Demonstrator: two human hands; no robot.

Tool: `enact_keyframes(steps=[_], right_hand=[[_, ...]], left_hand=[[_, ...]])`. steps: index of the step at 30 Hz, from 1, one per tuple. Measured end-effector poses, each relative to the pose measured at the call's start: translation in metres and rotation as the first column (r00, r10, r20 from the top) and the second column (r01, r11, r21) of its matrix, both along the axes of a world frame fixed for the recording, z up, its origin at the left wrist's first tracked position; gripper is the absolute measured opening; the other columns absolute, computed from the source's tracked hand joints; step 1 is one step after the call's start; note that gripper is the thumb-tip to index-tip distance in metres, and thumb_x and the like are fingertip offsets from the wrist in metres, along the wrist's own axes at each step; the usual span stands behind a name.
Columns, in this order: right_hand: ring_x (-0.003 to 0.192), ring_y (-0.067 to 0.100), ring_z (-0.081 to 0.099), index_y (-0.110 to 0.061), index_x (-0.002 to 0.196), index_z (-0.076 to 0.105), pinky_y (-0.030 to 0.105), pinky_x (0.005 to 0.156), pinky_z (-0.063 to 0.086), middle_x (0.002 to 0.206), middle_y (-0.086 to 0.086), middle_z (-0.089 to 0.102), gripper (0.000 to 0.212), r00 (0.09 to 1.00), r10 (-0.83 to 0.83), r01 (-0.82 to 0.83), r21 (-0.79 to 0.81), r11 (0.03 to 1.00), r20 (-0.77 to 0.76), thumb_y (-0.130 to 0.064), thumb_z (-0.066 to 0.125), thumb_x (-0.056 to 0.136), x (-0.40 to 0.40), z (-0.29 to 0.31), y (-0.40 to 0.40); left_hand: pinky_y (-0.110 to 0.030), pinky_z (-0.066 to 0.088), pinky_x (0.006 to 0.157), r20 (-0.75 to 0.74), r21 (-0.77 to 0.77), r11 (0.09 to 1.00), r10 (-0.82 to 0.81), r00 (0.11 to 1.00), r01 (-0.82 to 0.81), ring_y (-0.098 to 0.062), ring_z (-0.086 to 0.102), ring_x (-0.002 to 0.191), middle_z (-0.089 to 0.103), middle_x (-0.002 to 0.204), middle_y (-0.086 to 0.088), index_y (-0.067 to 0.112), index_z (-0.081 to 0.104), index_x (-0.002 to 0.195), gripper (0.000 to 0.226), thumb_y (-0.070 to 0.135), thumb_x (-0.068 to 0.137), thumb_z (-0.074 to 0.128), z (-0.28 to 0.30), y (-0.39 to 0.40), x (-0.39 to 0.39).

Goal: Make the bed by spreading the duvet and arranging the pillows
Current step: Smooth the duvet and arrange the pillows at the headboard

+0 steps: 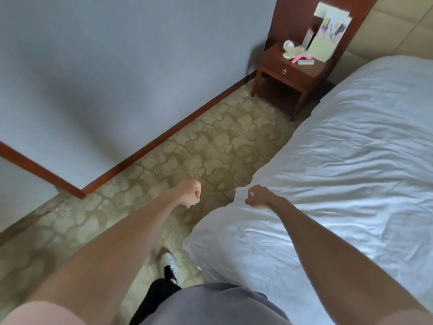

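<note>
Left hand (190,193) curled, holding nothing; right hand (257,197) curled over duvet (339,160) edge, grip indeterminate. Nightstand (288,73) beyond the bed.

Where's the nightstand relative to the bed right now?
In the head view, upper right: the nightstand stands in the corner against the wall, just left of the bed.

Both forearms bare, no sleeves reaching into view, no watch or jewellery seen. Left hand (191,193) and right hand (257,197) bare. Grey top (210,306) over the torso. Black trouser leg (157,299). White shoe (169,267) with black laces.
</note>
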State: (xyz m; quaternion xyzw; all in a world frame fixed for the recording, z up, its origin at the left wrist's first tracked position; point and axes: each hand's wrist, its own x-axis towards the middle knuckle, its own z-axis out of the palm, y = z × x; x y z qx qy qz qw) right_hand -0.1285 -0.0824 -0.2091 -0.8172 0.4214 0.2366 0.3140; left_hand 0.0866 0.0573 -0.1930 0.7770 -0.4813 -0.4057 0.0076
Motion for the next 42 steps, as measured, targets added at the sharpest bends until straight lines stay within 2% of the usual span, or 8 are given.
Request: enact_keyframes(steps=[3,9,15,20,23,31,36,42], right_hand=[[0.074,0.020,0.041,-0.013,0.070,0.045,0.029,0.061,0.033,0.077,0.006,0.043,0.024,0.997,-0.064,0.063,0.019,0.998,0.037,-0.019,0.055,0.091,0.065,0.011,-0.006],[0.081,0.019,0.050,-0.010,0.091,0.053,0.030,0.072,0.041,0.080,0.001,0.052,0.005,0.978,-0.140,0.141,0.008,0.990,0.158,-0.014,0.051,0.093,0.182,0.052,-0.016],[0.094,0.024,0.060,-0.010,0.098,0.056,0.032,0.078,0.050,0.097,0.006,0.058,0.015,0.965,-0.231,0.234,-0.007,0.972,0.127,-0.025,0.055,0.095,0.217,0.077,-0.053],[0.073,0.016,0.059,-0.012,0.092,0.055,0.021,0.059,0.048,0.092,0.011,0.061,0.009,0.936,-0.330,0.337,-0.036,0.941,0.125,-0.020,0.056,0.097,0.222,0.085,-0.103],[0.071,0.020,0.060,-0.008,0.096,0.059,0.026,0.063,0.052,0.093,0.017,0.065,0.011,0.918,-0.385,0.388,-0.011,0.922,0.099,-0.018,0.055,0.095,0.240,0.083,-0.138],[0.078,0.016,0.066,-0.013,0.088,0.054,0.029,0.071,0.057,0.093,0.010,0.068,0.011,0.875,-0.397,0.412,0.006,0.911,0.279,-0.021,0.053,0.096,0.325,0.098,-0.258],[0.073,0.015,0.065,-0.018,0.081,0.049,0.028,0.065,0.054,0.085,0.006,0.065,0.018,0.852,-0.425,0.438,0.028,0.899,0.305,-0.022,0.054,0.097,0.323,0.114,-0.304],[0.063,0.012,0.066,-0.013,0.082,0.049,0.031,0.073,0.057,0.075,0.008,0.067,0.021,0.767,-0.594,0.605,0.035,0.796,0.244,-0.026,0.056,0.097,0.242,0.105,-0.362]], left_hand=[[-0.033,0.055,0.067,0.001,0.000,1.000,-0.017,1.000,0.017,-0.020,0.068,0.074,0.068,0.098,-0.011,0.015,0.054,0.094,0.012,0.005,0.094,0.047,0.005,-0.001,0.073],[-0.036,0.055,0.075,0.051,-0.002,0.994,-0.105,0.993,0.105,-0.023,0.070,0.080,0.072,0.096,-0.011,0.020,0.049,0.088,0.018,0.003,0.091,0.044,0.035,-0.032,0.194],[-0.031,0.051,0.068,0.021,-0.064,0.977,-0.200,0.979,0.201,-0.017,0.061,0.069,0.071,0.096,-0.011,0.015,0.051,0.094,0.016,0.001,0.091,0.044,0.052,-0.091,0.237],[-0.029,0.048,0.067,0.001,-0.090,0.954,-0.286,0.958,0.285,-0.018,0.060,0.070,0.070,0.097,-0.012,0.012,0.052,0.097,0.018,-0.001,0.089,0.042,0.066,-0.152,0.249],[-0.031,0.051,0.071,0.012,-0.094,0.937,-0.336,0.942,0.336,-0.019,0.063,0.074,0.071,0.097,-0.010,0.014,0.052,0.097,0.018,0.000,0.089,0.042,0.072,-0.193,0.270],[-0.028,0.050,0.064,0.095,-0.102,0.925,-0.357,0.929,0.366,-0.015,0.064,0.069,0.067,0.092,-0.005,0.009,0.055,0.099,0.013,0.003,0.090,0.048,0.110,-0.319,0.351],[-0.025,0.047,0.059,0.079,-0.070,0.894,-0.436,0.896,0.442,-0.016,0.064,0.072,0.069,0.094,-0.007,0.012,0.053,0.097,0.015,0.004,0.089,0.043,0.115,-0.401,0.340],[-0.030,0.048,0.063,0.040,-0.052,0.787,-0.613,0.789,0.615,-0.017,0.064,0.072,0.071,0.093,-0.005,0.015,0.054,0.091,0.014,0.006,0.087,0.044,0.091,-0.507,0.261]])
